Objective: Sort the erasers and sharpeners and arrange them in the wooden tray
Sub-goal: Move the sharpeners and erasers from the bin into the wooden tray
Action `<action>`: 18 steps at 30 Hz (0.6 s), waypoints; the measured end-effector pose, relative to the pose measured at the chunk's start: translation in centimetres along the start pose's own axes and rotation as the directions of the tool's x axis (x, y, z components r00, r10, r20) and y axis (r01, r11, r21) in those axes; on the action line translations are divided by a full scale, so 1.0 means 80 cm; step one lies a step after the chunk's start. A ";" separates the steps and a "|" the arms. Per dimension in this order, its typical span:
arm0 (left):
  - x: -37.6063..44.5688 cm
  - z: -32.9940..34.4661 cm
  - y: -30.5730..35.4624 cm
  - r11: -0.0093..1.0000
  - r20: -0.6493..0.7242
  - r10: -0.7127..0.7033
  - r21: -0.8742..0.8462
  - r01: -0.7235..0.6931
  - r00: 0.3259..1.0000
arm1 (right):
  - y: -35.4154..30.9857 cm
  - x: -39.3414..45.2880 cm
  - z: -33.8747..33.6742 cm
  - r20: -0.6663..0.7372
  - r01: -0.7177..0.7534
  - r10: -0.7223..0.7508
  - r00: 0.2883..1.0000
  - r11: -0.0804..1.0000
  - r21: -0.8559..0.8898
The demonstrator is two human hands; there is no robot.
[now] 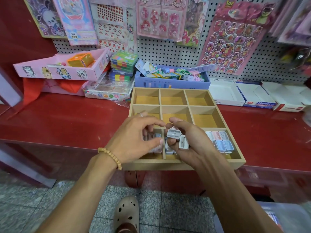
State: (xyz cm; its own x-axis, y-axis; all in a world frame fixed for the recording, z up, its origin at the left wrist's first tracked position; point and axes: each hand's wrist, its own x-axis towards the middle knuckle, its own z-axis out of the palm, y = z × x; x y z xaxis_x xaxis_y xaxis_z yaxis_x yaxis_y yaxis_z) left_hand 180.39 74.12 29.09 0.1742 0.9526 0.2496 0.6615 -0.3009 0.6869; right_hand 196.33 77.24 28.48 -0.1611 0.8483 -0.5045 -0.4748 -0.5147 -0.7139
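while right hand (183, 140) grip clamps sharpeners (174, 134), left hand (134, 137) grip apart over wooden tray (185, 163)

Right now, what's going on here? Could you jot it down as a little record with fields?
setting: red shelf below a pegboard of stickers
tray: wooden tray, nine compartments
filled: near row only, small sharpeners at near right
empty: middle and far rows
right hand: grips several sharpeners above the near middle compartment
left hand: fingers curled, reaching toward them, holds nothing visible

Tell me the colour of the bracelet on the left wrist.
The bracelet is light tan, made of small round beads; the head view shows it clearly.
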 end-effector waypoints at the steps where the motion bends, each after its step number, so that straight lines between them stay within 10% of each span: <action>1: 0.004 0.005 0.003 0.999 0.027 0.008 -0.039 -0.007 1.000 | 0.000 0.001 -0.002 -0.003 -0.004 0.004 1.000 1.000 -0.008; 18: 0.047 0.048 0.033 0.996 0.074 0.079 -0.058 -0.075 0.994 | -0.027 0.018 -0.041 -0.148 0.059 -0.083 0.986 0.986 -0.159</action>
State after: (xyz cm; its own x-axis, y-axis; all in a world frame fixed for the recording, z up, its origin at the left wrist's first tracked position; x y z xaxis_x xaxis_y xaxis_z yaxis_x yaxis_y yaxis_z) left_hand 185.62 77.13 29.20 0.2793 0.9266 0.2518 0.6031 -0.3733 0.7049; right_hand 199.92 79.17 27.69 0.0086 0.8600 -0.5101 -0.3401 -0.4772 -0.8103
